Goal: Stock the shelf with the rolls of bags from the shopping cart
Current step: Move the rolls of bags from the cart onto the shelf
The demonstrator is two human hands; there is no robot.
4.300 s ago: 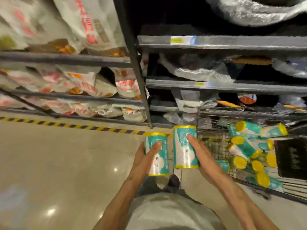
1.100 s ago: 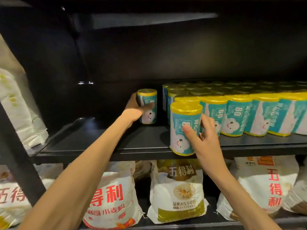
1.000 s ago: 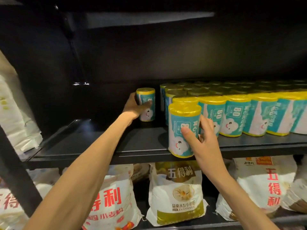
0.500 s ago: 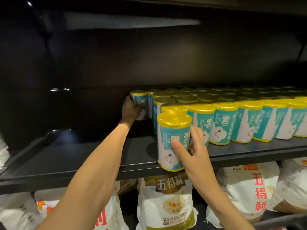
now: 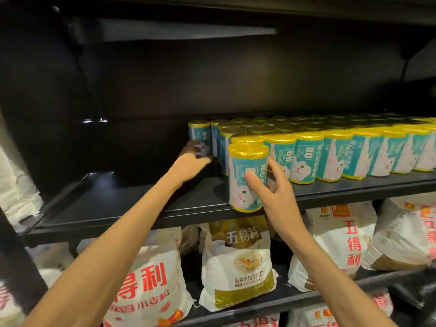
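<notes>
Teal rolls of bags with yellow ends stand in rows [image 5: 330, 152] on the right half of the dark shelf [image 5: 132, 201]. My left hand [image 5: 188, 164] reaches to the back of the shelf, blurred. Its fingers lie loosely against the base of one roll [image 5: 199, 134], which stands upright at the back left corner of the rows. My right hand [image 5: 273, 187] grips another roll [image 5: 245, 166] upright, thumb on its front. That roll's bottom sits at the shelf's front edge, in front of the first row. No shopping cart is in view.
The left half of the shelf is bare dark metal. White flour bags [image 5: 238, 263] with red and gold print fill the shelf below. More white bags [image 5: 16, 192] sit at the far left. Another shelf board spans overhead.
My left hand has set its roll against the back rows and slipped down from it. My right hand has brought its roll slightly closer to the front row.
</notes>
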